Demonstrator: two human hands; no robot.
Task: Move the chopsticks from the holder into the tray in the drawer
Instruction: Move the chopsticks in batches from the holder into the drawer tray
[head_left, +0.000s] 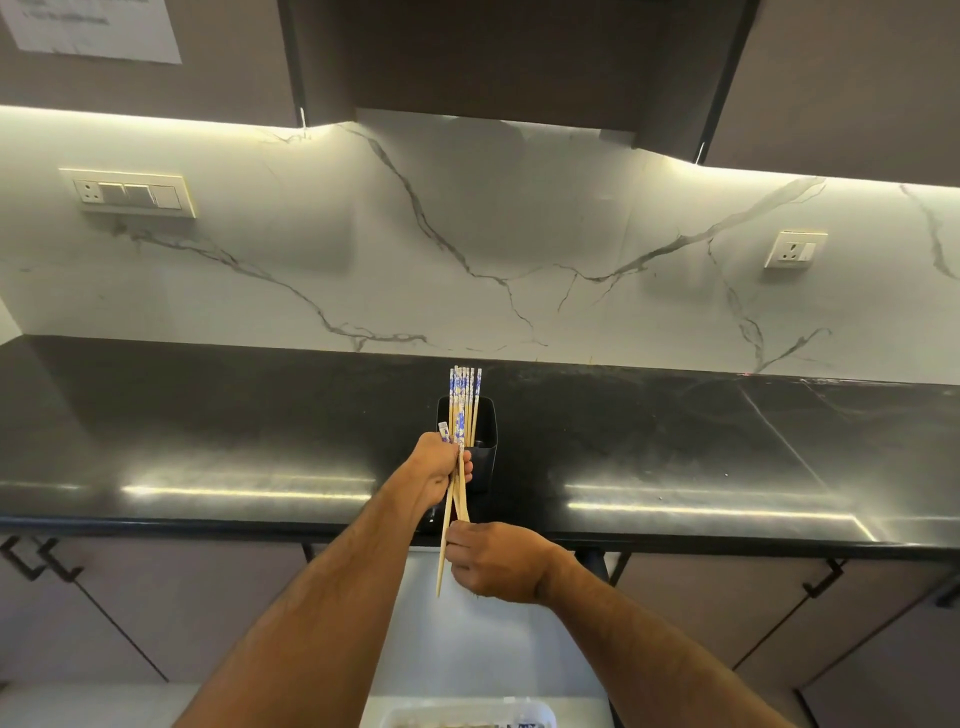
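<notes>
A black rectangular holder (483, 441) stands on the dark countertop near its front edge. A bundle of wooden chopsticks with blue-and-white patterned tops (464, 400) is lifted out in front of the holder, tops upward. My left hand (439, 467) is closed around the bundle at its middle. My right hand (493, 564) grips the lower ends of the chopsticks just below the counter edge. One stick slants down to the left of my right hand. A white tray (467, 717) shows at the bottom edge inside the open drawer (410, 623); its contents are mostly cut off.
The black countertop (675, 441) runs the full width with a marble backsplash behind. Wall sockets (130, 192) sit upper left and another socket (795, 249) at the right. Cabinet doors with black handles (821, 579) flank the drawer. Overhead cabinets hang above.
</notes>
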